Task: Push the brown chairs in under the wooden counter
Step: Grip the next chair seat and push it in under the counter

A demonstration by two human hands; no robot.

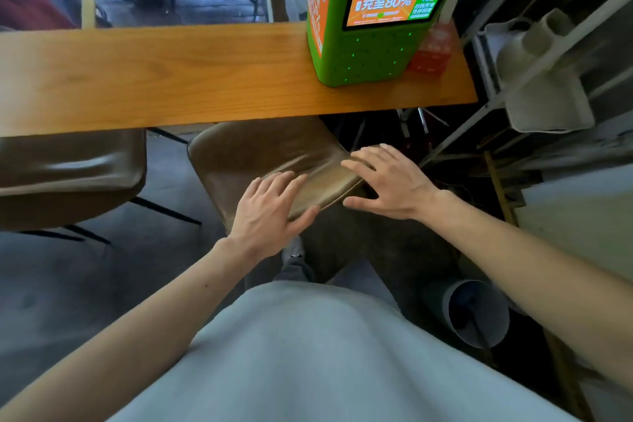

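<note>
my left hand (270, 205) and my right hand (387, 181) lie flat on the top edge of the back of the brown chair (260, 154) in front of me, fingers (287, 183) straight and spread, pinching nothing. its seat reaches partly under the wooden desk (171, 79), with the back just outside the near edge. a second brown chair (68, 168) stands to the left, also partly under, and a green charging box (363, 58) sits on the desk at the right.
</note>
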